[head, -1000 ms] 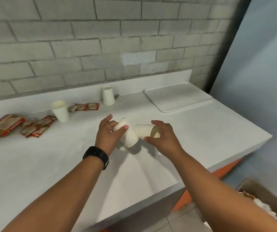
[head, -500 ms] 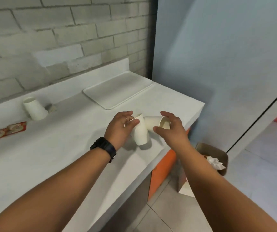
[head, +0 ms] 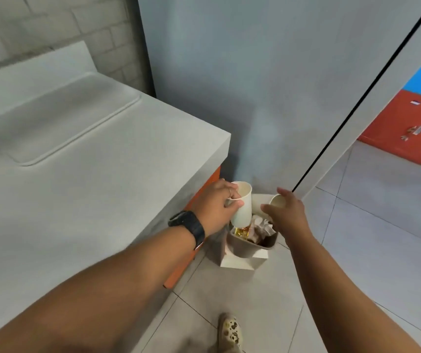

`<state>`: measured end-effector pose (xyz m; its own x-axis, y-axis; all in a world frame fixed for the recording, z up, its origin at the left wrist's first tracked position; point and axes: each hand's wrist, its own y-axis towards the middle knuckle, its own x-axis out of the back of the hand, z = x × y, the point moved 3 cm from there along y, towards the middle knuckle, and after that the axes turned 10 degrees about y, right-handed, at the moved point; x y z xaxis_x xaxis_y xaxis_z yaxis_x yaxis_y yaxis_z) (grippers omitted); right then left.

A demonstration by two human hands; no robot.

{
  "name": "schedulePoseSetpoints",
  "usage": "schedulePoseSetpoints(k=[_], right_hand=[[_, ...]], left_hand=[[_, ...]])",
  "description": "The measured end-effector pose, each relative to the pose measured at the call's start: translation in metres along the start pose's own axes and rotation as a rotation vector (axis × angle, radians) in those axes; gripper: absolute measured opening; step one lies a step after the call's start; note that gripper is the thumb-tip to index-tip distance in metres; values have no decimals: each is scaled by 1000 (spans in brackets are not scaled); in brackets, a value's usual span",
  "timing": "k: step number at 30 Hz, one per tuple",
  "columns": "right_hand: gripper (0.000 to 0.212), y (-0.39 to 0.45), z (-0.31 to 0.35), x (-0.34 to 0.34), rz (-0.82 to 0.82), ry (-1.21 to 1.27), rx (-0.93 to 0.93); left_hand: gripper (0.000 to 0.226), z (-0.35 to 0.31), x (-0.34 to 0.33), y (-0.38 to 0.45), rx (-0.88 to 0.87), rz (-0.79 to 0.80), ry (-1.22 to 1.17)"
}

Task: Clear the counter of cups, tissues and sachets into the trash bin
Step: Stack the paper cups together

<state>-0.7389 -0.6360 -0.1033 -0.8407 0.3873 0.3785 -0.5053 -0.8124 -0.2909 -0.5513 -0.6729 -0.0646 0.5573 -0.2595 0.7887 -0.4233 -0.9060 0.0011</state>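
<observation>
while both hands hang over the trash bin [head: 245, 247] on the floor beside the counter [head: 82, 189], each one is closed around a paper cup — the left hand [head: 217, 208] grips an upright cup [head: 242, 206] by its side, mouth up, and the right hand [head: 284, 212] holds a second cup [head: 278, 200] tipped with its mouth toward the camera. the bin looks already well filled with crumpled tissue [head: 261, 225] and something gold and shiny (a wrapper, most likely), so there seems little room left. that is the main risk: a cup dropped onto the heap could bounce or roll off the top and land on the floor tiles [head: 242, 301]. the left cup sits near the bin's counter-side edge, so letting go there might send it down outside the rim. if either cup holds dregs — i cannot tell — tipping it could splash. releasing both together may also knock one against the other.
</observation>
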Motion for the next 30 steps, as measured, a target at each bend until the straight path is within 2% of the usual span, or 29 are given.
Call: schedulePoseSetpoints(k=[2, 6, 9, 11, 13, 18, 22, 25, 30], right_hand=[[71, 29, -25, 11, 43, -91, -92], [75, 79, -61, 19, 95, -227, -159], [82, 110, -77, 15, 185, -312, -168], [80, 122, -83, 14, 229, -328, -174], [73, 128, -86, 14, 260, -321, -162], [63, 127, -65, 6, 306, -251, -110], [59, 119, -24, -13, 339, -144, -52], [53, 106, 16, -29, 380, -100, 69], [32, 71, 91, -58, 473, 6, 257]], left_hand=[[15, 1, -34, 26, 55, 74, 54], [22, 12, -94, 71, 144, 191, 143], [48, 26, -133, 95, 236, 366, 235], [63, 35, -145, 97, 293, 462, 320], [69, 44, -147, 93, 348, 481, 304], [71, 57, -115, 83, 432, 389, 269], [68, 47, -79, 82, 408, 296, 236], [64, 33, -51, 75, 365, 213, 225], [40, 13, 11, 45, 377, 21, 64]])
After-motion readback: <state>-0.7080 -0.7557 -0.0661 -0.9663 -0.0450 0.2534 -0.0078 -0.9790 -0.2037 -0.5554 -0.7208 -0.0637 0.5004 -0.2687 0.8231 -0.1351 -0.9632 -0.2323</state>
